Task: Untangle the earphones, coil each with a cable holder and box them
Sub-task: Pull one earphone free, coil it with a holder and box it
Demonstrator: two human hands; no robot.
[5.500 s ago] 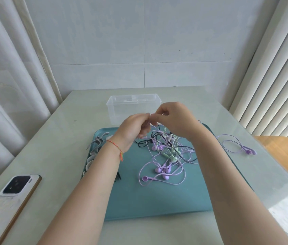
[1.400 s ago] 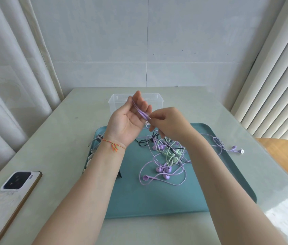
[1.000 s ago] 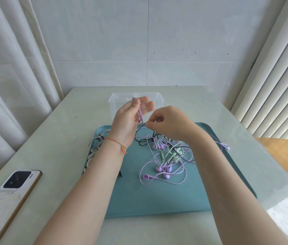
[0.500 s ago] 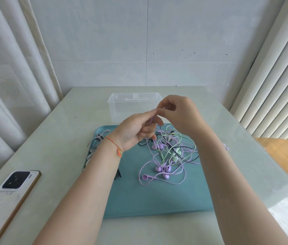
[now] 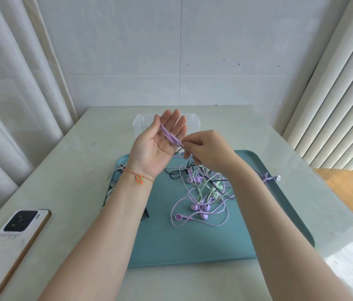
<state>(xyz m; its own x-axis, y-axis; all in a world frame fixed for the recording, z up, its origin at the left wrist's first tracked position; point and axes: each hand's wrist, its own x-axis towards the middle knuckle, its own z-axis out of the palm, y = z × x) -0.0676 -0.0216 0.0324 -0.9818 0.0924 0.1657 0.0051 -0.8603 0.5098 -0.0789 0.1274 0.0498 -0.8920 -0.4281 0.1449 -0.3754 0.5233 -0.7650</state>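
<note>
The left hand (image 5: 158,144) is raised palm-up, fingers straight, with a bundle of purple earphone cable (image 5: 170,135) lying across them. Its long axis runs from 11 to 5 o'clock. The right hand (image 5: 207,148) pinches the bundle's lower end. Half a second ago the left fingers were curled lower, over the teal tray (image 5: 192,246); the tangled earphones (image 5: 201,196) there are unchanged.

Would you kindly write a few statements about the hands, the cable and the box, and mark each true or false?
1. The left hand is palm up with purple cable looped over its fingers. True.
2. The right hand rests flat on the tray. False: it pinches the cable beside the left palm.
3. The clear box stands beyond the tray. True.
4. The phone lies on the tray. False: it lies on the table, left of it.
</note>
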